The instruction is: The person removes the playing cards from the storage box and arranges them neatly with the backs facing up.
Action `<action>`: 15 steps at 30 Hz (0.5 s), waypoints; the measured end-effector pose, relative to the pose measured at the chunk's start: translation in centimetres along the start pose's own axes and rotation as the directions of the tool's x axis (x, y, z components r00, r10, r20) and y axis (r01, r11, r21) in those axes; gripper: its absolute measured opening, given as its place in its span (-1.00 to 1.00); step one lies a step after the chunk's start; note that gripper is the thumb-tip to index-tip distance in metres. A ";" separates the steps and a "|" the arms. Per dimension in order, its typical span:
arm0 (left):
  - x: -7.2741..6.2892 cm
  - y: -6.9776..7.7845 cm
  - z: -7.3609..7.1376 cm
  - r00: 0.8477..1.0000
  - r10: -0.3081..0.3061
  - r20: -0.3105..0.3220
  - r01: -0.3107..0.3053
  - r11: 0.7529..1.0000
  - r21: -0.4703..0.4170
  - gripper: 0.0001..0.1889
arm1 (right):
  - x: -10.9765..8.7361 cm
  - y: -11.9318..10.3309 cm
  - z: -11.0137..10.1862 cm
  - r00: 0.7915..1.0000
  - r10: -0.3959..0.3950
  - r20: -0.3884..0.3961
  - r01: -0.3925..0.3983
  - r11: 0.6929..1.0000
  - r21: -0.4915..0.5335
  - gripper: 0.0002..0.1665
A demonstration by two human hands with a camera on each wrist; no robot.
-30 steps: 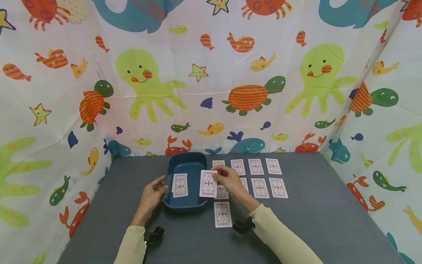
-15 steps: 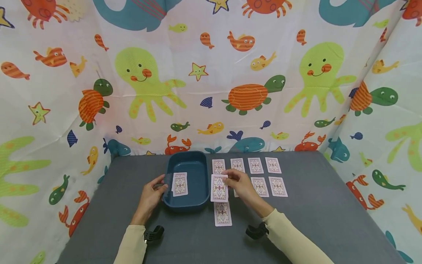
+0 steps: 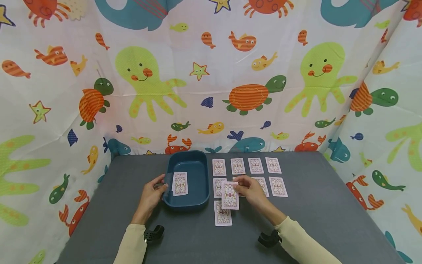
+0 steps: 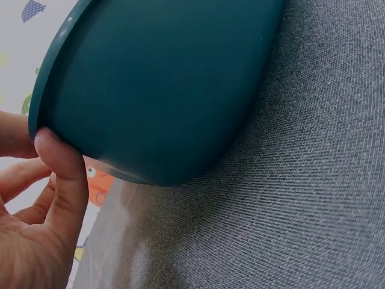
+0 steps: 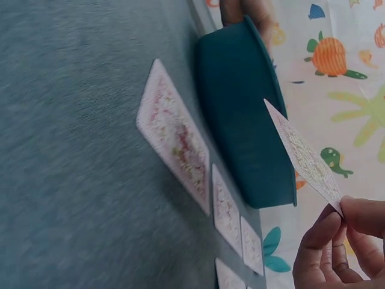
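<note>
My right hand (image 3: 252, 190) pinches a playing card (image 3: 230, 195) by its right edge between thumb and fingers. In the right wrist view that card (image 5: 304, 156) is held up clear of the table, tilted. From the head, it overlaps the single front card (image 3: 221, 219) and part of the second row. On the left, my left hand (image 3: 151, 196) grips the rim of a dark teal tray (image 3: 186, 208); the left wrist view shows the thumb at the rim of the tray (image 4: 150, 90). Inside the tray lie two overlapping cards (image 3: 180, 184), patterned backs up.
Right of the tray, face-down cards lie in rows: a back row (image 3: 238, 166), a second row (image 3: 278, 187) partly behind my right hand, and one card in front. A grey cloth (image 3: 184, 242) covers the table. Behind hangs a sea-animal curtain (image 3: 211, 73).
My right hand has carried its card from over the tray's right side rightward and toward me, past the first column of cards. The left hand keeps its hold on the tray.
</note>
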State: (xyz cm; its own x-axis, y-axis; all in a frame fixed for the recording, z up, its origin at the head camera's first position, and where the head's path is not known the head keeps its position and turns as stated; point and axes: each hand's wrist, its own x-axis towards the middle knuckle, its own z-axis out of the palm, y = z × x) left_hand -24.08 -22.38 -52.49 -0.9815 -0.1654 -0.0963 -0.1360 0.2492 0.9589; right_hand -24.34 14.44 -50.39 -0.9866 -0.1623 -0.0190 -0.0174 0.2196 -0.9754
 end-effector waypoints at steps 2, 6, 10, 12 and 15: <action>-0.1 0.0 0.0 1.000 -0.002 0.003 0.002 1.000 0.005 -0.47 | -0.3 0.3 -0.4 1.000 0.001 -0.002 -0.001 1.000 -0.015 -0.71; -0.1 0.0 0.0 1.000 -0.005 0.004 0.005 1.000 -0.001 -0.47 | -0.9 0.8 -1.1 1.000 0.015 -0.009 -0.015 1.000 -0.019 -0.72; -0.1 0.1 0.0 1.000 -0.002 0.002 0.002 1.000 -0.002 -0.48 | -1.3 1.4 -1.8 0.999 0.028 -0.017 -0.029 0.999 -0.015 -0.71; 0.0 0.1 0.0 1.000 -0.001 0.002 0.001 1.000 0.005 -0.48 | -1.6 1.7 -2.1 0.999 0.033 -0.012 -0.033 0.999 -0.021 -0.69; 0.0 0.1 0.0 1.000 -0.007 0.000 0.007 1.000 0.007 -0.48 | -1.9 2.1 -2.5 0.999 0.051 -0.014 -0.051 0.998 -0.025 -0.68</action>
State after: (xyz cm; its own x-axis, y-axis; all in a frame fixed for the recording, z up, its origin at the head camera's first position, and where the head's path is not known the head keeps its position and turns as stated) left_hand -24.11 -22.36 -52.38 -0.9805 -0.1672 -0.1032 -0.1440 0.2543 0.9563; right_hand -22.95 17.63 -51.90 -0.9883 -0.1374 -0.0656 0.0292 0.2518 -0.9673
